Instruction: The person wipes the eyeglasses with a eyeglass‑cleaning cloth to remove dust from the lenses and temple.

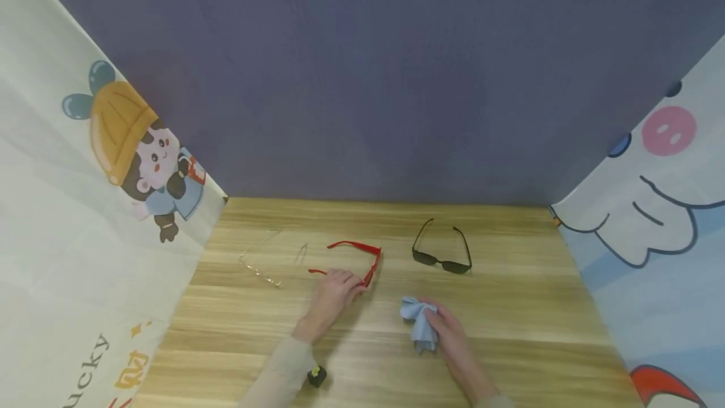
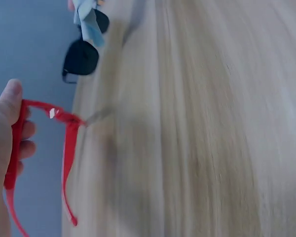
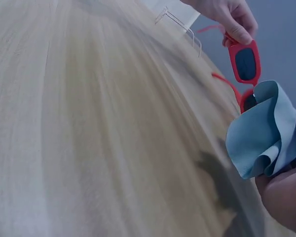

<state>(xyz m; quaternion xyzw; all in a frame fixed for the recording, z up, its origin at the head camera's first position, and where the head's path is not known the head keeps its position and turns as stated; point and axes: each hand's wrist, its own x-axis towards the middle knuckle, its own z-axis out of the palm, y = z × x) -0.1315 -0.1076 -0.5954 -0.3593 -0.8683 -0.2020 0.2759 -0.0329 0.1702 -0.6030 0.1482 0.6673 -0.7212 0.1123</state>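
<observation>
My left hand [image 1: 331, 300] pinches a pair of red sunglasses [image 1: 370, 249] at one side of the frame. In the right wrist view their dark lens [image 3: 245, 64] faces the camera, and the temples point away. My right hand [image 1: 453, 335] grips a crumpled light-blue cloth [image 1: 421, 325], a short way to the right of the red sunglasses in the head view. The right wrist view shows the cloth [image 3: 254, 136] overlapping the lower lens; whether they touch, I cannot tell. Behind the right hand lie black sunglasses [image 1: 442, 262], temples spread toward the back.
Thin metal-framed glasses [image 1: 260, 274] lie at the left of the wooden table [image 1: 521, 307]. A dark blue-grey wall [image 1: 385, 80] rises at the back edge, with printed curtains [image 1: 45, 206] at the sides. A small black object with a yellow mark [image 1: 316, 376] is by the left sleeve.
</observation>
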